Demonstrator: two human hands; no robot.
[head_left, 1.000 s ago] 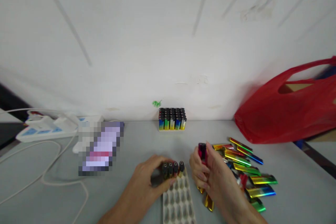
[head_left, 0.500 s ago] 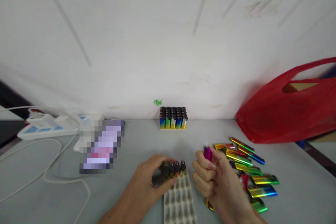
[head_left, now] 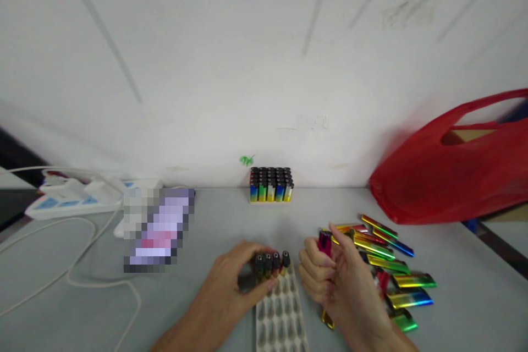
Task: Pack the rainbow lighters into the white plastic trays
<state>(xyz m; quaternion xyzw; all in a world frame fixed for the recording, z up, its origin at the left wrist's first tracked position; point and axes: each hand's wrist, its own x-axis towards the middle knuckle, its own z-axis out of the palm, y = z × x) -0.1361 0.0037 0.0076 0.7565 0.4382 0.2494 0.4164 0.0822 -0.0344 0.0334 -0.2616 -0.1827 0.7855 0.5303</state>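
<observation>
My right hand [head_left: 342,280] is closed around a magenta lighter [head_left: 325,242], whose dark top end sticks up out of the fist beside my thumb. My left hand [head_left: 231,280] curls round the far end of a pale tray [head_left: 280,316] with rows of slots. Its thumb and fingers bracket a row of several black-topped lighters [head_left: 268,265] standing upright in the tray. One lighter [head_left: 285,262] at the row's right end stands slightly apart from the others. Part of a gold lighter [head_left: 328,319] shows under my right hand.
Several shiny coloured lighters [head_left: 410,298] lie loose at the right. A filled block of upright lighters [head_left: 271,187] stands against the wall. A red bag [head_left: 449,176] sits at the back right. Leftward are a blurred phone [head_left: 165,231], a power strip [head_left: 74,203] and white cables [head_left: 94,284].
My right thumb has lifted off the top of the magenta lighter and now points up, with more of the lighter's dark end showing. The left hand keeps its hold.
</observation>
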